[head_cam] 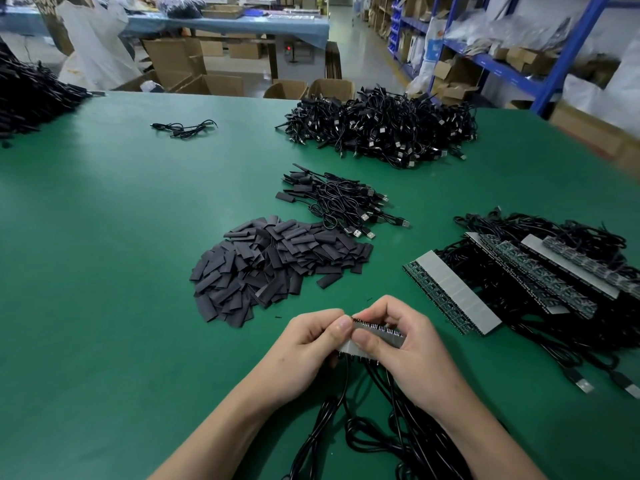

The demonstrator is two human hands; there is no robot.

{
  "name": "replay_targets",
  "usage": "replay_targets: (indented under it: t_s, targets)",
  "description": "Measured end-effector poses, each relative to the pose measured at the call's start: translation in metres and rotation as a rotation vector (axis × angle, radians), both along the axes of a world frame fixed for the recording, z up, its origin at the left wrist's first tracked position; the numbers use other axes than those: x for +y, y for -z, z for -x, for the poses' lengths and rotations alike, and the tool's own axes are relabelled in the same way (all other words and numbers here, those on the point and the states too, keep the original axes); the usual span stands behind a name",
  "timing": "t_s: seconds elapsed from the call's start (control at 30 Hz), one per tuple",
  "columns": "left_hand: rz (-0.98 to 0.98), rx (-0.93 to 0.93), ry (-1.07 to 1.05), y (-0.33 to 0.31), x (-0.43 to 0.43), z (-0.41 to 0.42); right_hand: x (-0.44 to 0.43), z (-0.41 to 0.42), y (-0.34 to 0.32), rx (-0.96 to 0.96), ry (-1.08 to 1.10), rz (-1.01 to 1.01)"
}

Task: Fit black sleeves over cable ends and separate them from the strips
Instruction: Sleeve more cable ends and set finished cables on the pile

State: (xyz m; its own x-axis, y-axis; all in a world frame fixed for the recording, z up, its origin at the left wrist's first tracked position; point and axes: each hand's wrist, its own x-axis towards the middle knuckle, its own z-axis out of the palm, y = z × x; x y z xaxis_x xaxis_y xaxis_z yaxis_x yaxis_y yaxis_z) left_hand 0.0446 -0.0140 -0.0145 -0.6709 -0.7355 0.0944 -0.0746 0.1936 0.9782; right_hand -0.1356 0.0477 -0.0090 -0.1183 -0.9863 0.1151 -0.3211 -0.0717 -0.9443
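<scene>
A green table stands in a storeroom with blue shelves. Near its front edge the left hand and right hand both pinch one strip, fingers curled round it. Its cables trail toward the person. A heap of black sleeves lies just beyond, more strips lie to the right, and sleeved cables lie farther back.

Left hand: fingers curled, thumb and forefinger pinching left end of strip. Right hand: fingers curled over strip's top, thumb pressed on its face. Both forearms bare, converging from lower edge.
</scene>
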Motion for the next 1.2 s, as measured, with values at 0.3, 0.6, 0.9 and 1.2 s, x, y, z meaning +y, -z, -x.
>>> replay_targets:
  t_s: [0.3,0.6,0.9,1.2]
  targets:
    - [-0.012,-0.012,0.017,-0.0042,0.001,0.0001,-0.0002,0.0002,0.0013,0.003,0.018,0.01]
    - [0.434,-0.188,-0.185,-0.005,0.0049,0.0017,0.0016,0.0005,-0.002,0.076,0.064,0.032]
    - [0.442,-0.226,-0.227,-0.0003,0.0032,0.0015,0.0053,0.0007,-0.0057,0.171,0.053,0.038]
    - [0.605,-0.355,-0.233,-0.007,0.0055,0.0004,0.0064,0.0011,-0.0082,0.163,0.082,-0.025]
